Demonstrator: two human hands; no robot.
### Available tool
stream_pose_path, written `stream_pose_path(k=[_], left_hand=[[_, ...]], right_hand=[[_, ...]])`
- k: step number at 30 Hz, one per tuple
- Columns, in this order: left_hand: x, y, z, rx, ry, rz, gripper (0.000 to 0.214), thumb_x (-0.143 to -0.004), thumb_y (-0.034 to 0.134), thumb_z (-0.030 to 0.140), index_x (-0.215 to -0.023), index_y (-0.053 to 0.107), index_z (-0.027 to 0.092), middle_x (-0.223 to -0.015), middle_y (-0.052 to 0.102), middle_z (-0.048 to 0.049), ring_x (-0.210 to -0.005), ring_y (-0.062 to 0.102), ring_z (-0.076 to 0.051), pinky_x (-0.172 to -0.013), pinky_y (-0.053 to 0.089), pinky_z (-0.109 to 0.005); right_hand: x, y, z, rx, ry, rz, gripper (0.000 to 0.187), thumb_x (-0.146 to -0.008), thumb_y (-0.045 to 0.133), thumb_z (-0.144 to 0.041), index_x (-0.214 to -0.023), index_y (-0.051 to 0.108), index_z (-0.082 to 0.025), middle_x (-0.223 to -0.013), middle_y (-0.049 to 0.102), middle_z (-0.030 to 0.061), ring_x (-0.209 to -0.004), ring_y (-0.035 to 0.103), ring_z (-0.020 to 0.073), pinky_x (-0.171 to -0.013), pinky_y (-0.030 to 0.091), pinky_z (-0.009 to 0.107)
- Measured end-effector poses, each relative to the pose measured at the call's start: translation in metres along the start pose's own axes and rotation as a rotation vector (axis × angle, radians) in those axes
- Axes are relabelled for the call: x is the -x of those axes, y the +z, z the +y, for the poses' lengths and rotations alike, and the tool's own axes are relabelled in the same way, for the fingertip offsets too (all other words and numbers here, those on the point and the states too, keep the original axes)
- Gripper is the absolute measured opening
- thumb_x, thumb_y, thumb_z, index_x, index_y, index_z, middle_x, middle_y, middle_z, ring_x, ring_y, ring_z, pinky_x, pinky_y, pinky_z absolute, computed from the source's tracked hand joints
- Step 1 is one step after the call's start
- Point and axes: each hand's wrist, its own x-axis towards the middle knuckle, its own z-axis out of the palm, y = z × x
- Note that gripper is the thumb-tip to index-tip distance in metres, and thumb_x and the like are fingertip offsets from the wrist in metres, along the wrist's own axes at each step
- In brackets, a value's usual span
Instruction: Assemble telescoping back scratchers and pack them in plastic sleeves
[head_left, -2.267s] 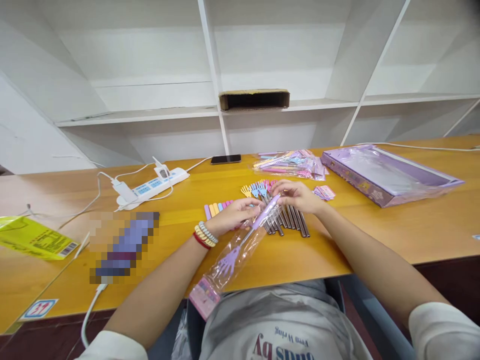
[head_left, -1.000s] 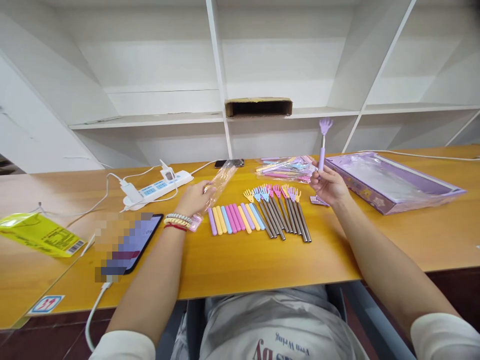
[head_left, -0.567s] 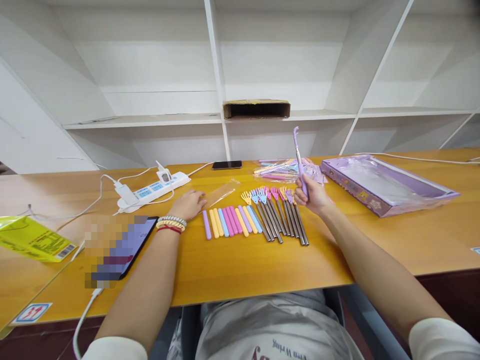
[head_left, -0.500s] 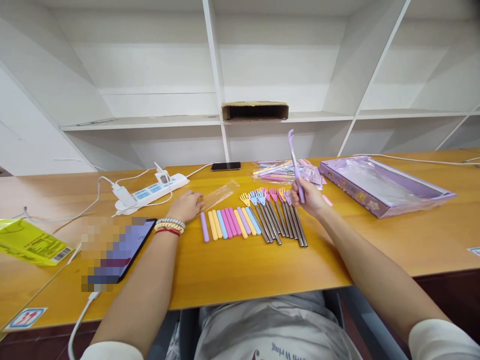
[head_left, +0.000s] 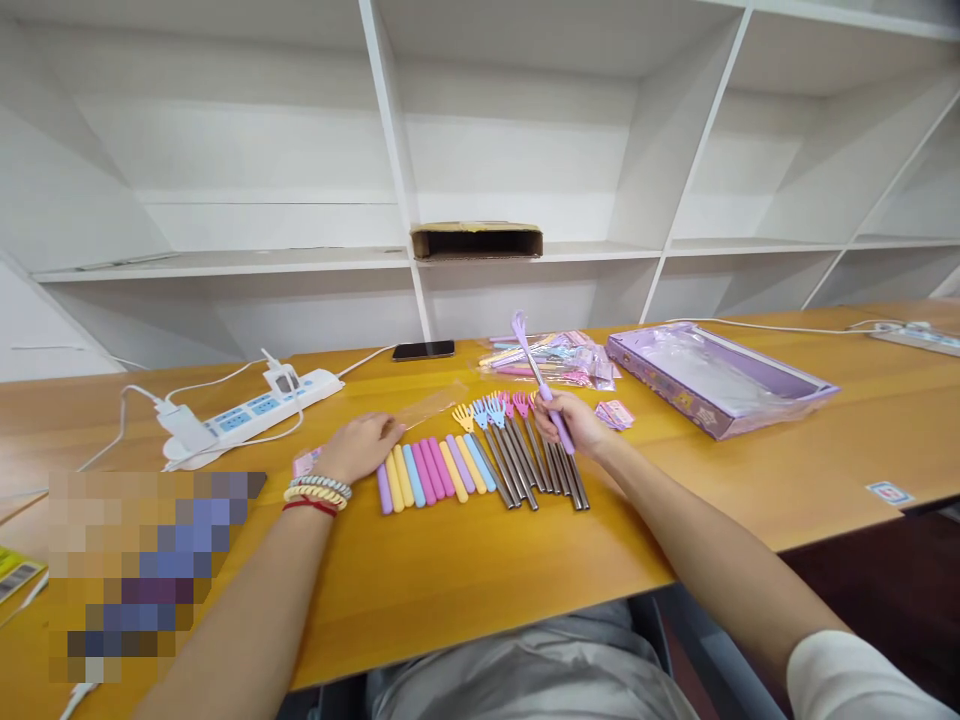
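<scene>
In my right hand (head_left: 574, 425) is a purple back scratcher (head_left: 536, 368), its fingers wrapped round the purple handle. Its claw end points up and away, and the hand is over the right end of a row of back scratcher heads on metal rods (head_left: 517, 450), partly hiding them. Coloured handle sleeves (head_left: 427, 472) in purple, yellow, blue and pink lie side by side left of the rods. My left hand (head_left: 360, 447) rests on the table with curled fingers at the near end of a clear plastic bag (head_left: 431, 408).
Bagged back scratchers (head_left: 547, 358) lie behind the row. To the right are small pink cards (head_left: 615, 414) and a purple box (head_left: 720, 380) with plastic film. A power strip (head_left: 255, 415) with cables is at left, a black phone (head_left: 424, 350) behind. A cardboard box (head_left: 477, 241) sits on the shelf.
The view has turned to the right. My right hand has brought the back scratcher lower and leftward, over the metal rods, tilting its claw end left. My left hand stays by the plastic bag.
</scene>
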Motion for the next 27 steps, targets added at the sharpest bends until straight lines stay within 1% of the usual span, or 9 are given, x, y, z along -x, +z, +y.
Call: stream_pose_path(k=[3,5,8,10,12,16,19,21,27], left_hand=[[0.003,-0.001,0.014,0.037,0.116,0.225,0.045,-0.086,0.036,0.046,-0.106,0.06,0.013,-0.116,0.059,-0.0137,-0.111,0.052,-0.027,-0.097,0.037,-0.038],[0.008,-0.004,0.031,0.1,0.208,0.362,0.038,-0.087,0.039,0.041,-0.102,0.06,0.013,-0.11,0.061,-0.0128,-0.106,0.053,-0.024,-0.095,0.038,-0.036],[0.022,-0.008,0.061,0.232,0.357,0.468,0.026,-0.087,0.042,0.033,-0.09,0.062,0.017,-0.094,0.065,-0.0085,-0.093,0.056,-0.02,-0.088,0.041,-0.033],[0.031,-0.009,0.079,0.296,0.477,0.453,0.022,-0.086,0.045,0.031,-0.08,0.062,0.019,-0.084,0.065,-0.0061,-0.084,0.057,-0.018,-0.084,0.042,-0.033],[0.039,-0.008,0.093,0.334,0.589,0.399,0.021,-0.085,0.047,0.031,-0.078,0.062,0.019,-0.079,0.065,-0.0052,-0.079,0.056,-0.017,-0.081,0.041,-0.033],[0.045,-0.002,0.106,0.33,0.7,0.272,0.023,-0.083,0.052,0.036,-0.094,0.063,0.019,-0.078,0.065,-0.0054,-0.074,0.055,-0.017,-0.078,0.04,-0.034],[0.044,0.003,0.108,0.284,0.688,0.216,0.025,-0.086,0.048,0.034,-0.1,0.062,0.019,-0.073,0.063,-0.0046,-0.07,0.054,-0.016,-0.078,0.039,-0.033],[0.042,0.003,0.106,0.256,0.66,0.221,0.026,-0.088,0.044,0.031,-0.102,0.062,0.02,-0.074,0.064,-0.0047,-0.071,0.055,-0.016,-0.078,0.038,-0.033],[0.034,-0.005,0.097,0.15,0.537,0.378,0.026,-0.09,0.039,0.027,-0.103,0.061,0.017,-0.089,0.066,-0.0081,-0.085,0.056,-0.02,-0.081,0.038,-0.036]], right_hand=[[0.001,0.003,0.001,0.052,0.004,0.016,0.037,-0.078,0.049,-0.047,-0.057,0.042,-0.018,-0.042,0.039,-0.004,-0.036,0.032,0.0068,-0.037,0.022,0.021],[0.003,0.008,0.001,0.134,-0.022,0.04,0.042,-0.081,0.048,-0.049,-0.054,0.047,-0.016,-0.041,0.038,-0.0032,-0.036,0.032,0.0063,-0.038,0.021,0.021],[0.009,0.018,0.0,0.194,-0.058,-0.023,0.041,-0.083,0.049,-0.05,-0.065,0.059,-0.014,-0.041,0.037,-0.0046,-0.036,0.03,0.0055,-0.037,0.019,0.021],[0.013,0.026,-0.001,0.173,-0.056,-0.078,0.035,-0.08,0.055,-0.049,-0.073,0.06,-0.015,-0.043,0.037,-0.0063,-0.036,0.03,0.0047,-0.036,0.019,0.019],[0.015,0.032,0.0,0.152,-0.044,-0.113,0.028,-0.076,0.063,-0.044,-0.074,0.057,-0.017,-0.045,0.042,-0.007,-0.035,0.032,0.0043,-0.035,0.022,0.018],[0.015,0.041,0.005,0.156,-0.03,-0.157,0.024,-0.073,0.068,-0.037,-0.08,0.059,-0.016,-0.056,0.059,-0.0015,-0.039,0.045,0.0057,-0.036,0.029,0.018],[0.013,0.044,0.009,0.144,-0.01,-0.12,0.025,-0.071,0.07,-0.036,-0.085,0.063,-0.016,-0.063,0.064,0.0014,-0.044,0.05,0.0065,-0.037,0.03,0.017],[0.012,0.041,0.009,0.138,-0.007,-0.074,0.026,-0.072,0.068,-0.038,-0.087,0.064,-0.017,-0.065,0.065,0.0025,-0.045,0.051,0.007,-0.037,0.028,0.017],[0.009,0.02,0.005,0.048,-0.083,0.047,0.028,-0.075,0.064,-0.044,-0.084,0.066,-0.017,-0.057,0.059,-0.0002,-0.042,0.048,0.007,-0.039,0.029,0.019]])
